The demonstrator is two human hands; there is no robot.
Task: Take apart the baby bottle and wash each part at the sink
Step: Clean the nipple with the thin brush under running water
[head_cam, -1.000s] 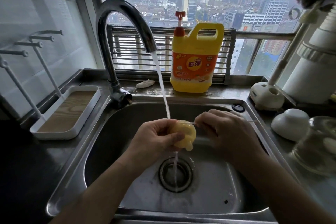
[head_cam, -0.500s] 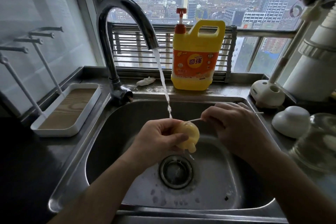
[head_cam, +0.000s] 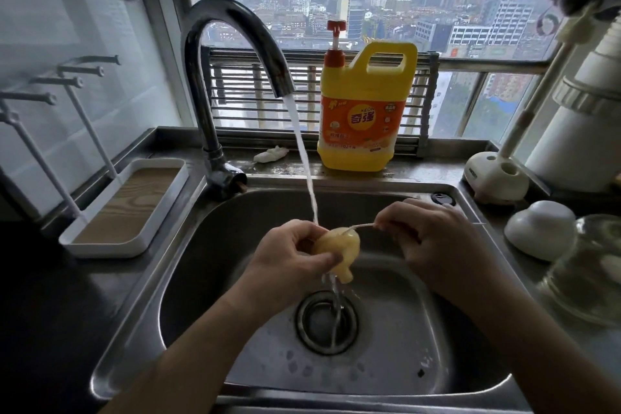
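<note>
Head view: the yellow nipple is held above the sink under the water stream, pinched by the left grip. A thin wire is pinched by the right grip; its tip is hidden at the nipple's top.

Detergent jug behind sink (tray left)

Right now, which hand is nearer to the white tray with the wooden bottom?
Left. The left hand holds the yellow teat over the sink, right of the tray; the right hand, pinching a thin wire, is farther right, beyond the teat.
</note>
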